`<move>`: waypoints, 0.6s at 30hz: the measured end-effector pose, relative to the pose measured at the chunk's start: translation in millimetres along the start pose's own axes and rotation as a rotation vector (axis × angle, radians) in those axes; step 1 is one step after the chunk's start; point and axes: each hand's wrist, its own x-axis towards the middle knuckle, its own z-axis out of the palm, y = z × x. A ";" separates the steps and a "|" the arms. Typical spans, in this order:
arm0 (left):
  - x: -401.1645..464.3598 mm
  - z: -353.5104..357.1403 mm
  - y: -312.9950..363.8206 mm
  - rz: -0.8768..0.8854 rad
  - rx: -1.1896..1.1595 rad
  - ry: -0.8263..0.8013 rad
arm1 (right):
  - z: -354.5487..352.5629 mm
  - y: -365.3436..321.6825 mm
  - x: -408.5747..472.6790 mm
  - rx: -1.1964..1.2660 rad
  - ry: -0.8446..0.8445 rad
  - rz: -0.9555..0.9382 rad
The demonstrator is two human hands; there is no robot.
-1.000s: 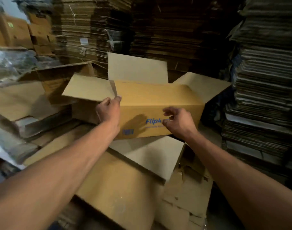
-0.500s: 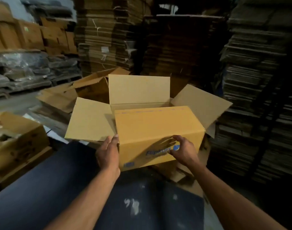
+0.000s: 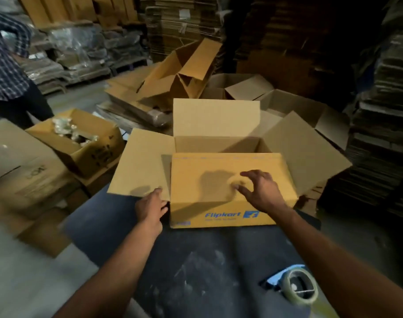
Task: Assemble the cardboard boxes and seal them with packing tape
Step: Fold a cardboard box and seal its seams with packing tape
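Cardboard, stiff but probably light: one open box (image 3: pixel 225 191) sits on the dark table (image 3: pixel 196 260) between both hands. The left hand (image 3: pixel 150 208) touches its side flap, the spread right hand (image 3: pixel 260 191) hovers over the near flap. One tape roll (image 3: pixel 299 286) lies beside the right forearm. Best held by the corners.

We see a person in a checked shirt (image 3: pixel 5 63) at far left, plastic-wrapped bundles (image 3: pixel 81 51) behind, and a dark counter (image 3: pixel 196 267) speckled with white marks.
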 end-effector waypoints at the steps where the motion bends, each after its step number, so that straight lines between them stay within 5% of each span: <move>1: 10.6 -8.3 6.9 -0.019 -0.008 -0.005 | 2.8 -13.8 6.1 -0.015 -0.013 -0.011; 9: 145.6 -58.0 64.9 0.021 -0.088 0.020 | 35.5 -96.3 88.7 -0.178 -0.076 0.039; 18: 271.4 -72.1 161.2 0.075 -0.042 0.059 | 64.1 -172.5 154.6 -0.055 -0.127 0.218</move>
